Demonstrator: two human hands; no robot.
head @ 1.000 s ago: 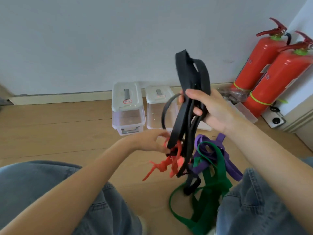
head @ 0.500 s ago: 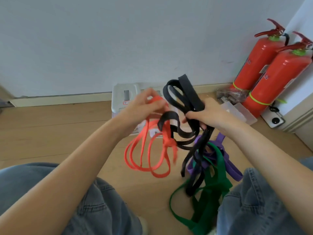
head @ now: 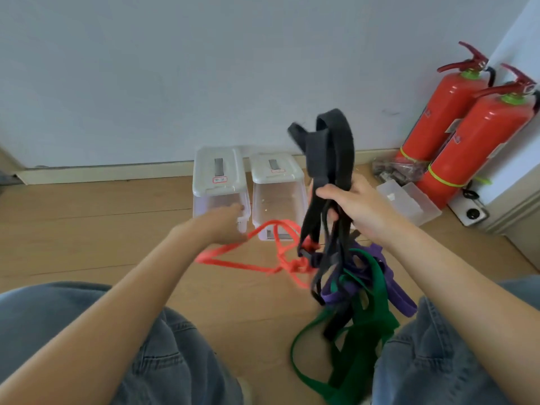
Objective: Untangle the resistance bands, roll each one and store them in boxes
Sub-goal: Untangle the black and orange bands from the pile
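My right hand [head: 355, 207] grips a bunch of black bands [head: 330, 159] held upright, their loops standing above my fist and their tails hanging below. My left hand [head: 225, 223] holds a thin red band [head: 248, 260] and stretches it out to the left; its far end is knotted into the black bands near the floor. A purple band [head: 391, 290] and a green band [head: 365, 325] hang tangled under the black ones, down to the floor. Two clear boxes with white lids [head: 219, 171] [head: 274, 171] stand by the wall behind my hands.
Two red fire extinguishers [head: 455, 112] stand at the right by the wall. A clear lid or tray [head: 409, 200] and a dark bag [head: 394, 171] lie beside them. My knees in jeans [head: 87, 331] frame the wooden floor [head: 87, 223].
My left hand has dropped from chest height and pulled the red band down and out to the left. My right hand has lifted the black bands higher.
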